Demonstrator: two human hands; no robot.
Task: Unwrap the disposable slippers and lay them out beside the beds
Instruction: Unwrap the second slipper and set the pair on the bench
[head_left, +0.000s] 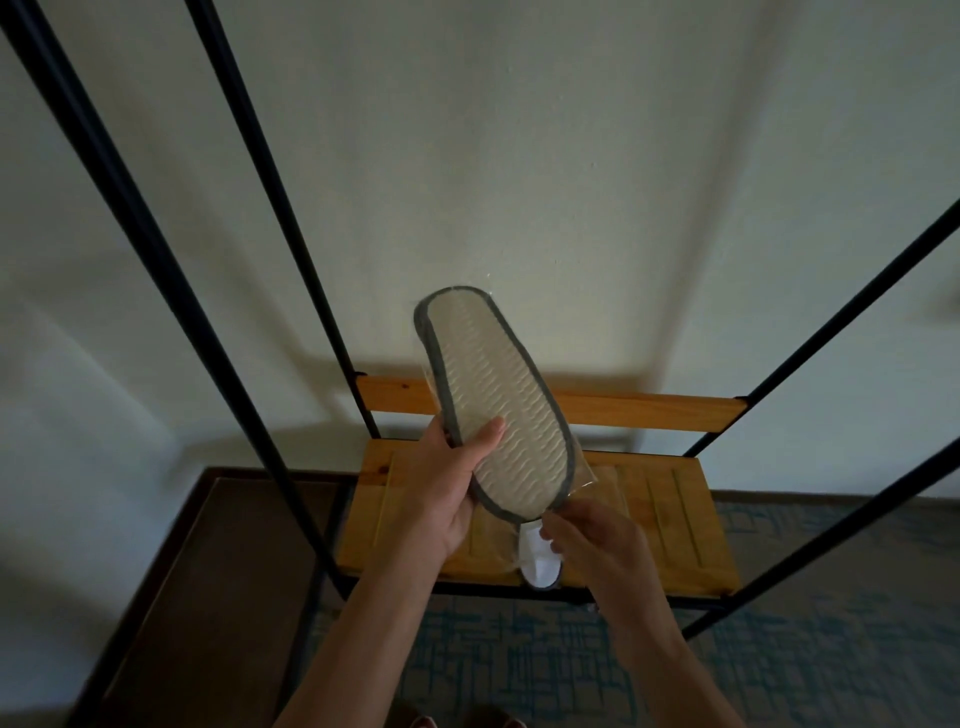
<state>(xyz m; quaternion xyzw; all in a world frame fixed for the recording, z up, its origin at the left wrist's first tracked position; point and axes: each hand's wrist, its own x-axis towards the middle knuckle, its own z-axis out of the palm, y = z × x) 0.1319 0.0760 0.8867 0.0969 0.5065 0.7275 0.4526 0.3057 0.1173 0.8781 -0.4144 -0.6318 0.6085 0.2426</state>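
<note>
A pair of disposable slippers (493, 395) in a clear plastic wrapper is held up above a wooden shelf, sole side toward me, beige ribbed sole with a grey rim. My left hand (447, 488) grips the pack at its lower left edge, thumb across the sole. My right hand (597, 535) pinches the wrapper's open lower end just under the heel. Another white slipper (537, 564) lies on the shelf below, partly hidden by my right hand.
The wooden shelf (665, 519) belongs to a black metal rack with slanting poles (270, 192) on both sides, set against a pale wall. Patterned blue carpet (519, 660) covers the floor in front, with brown flooring at left. Shoe tips show at the bottom edge.
</note>
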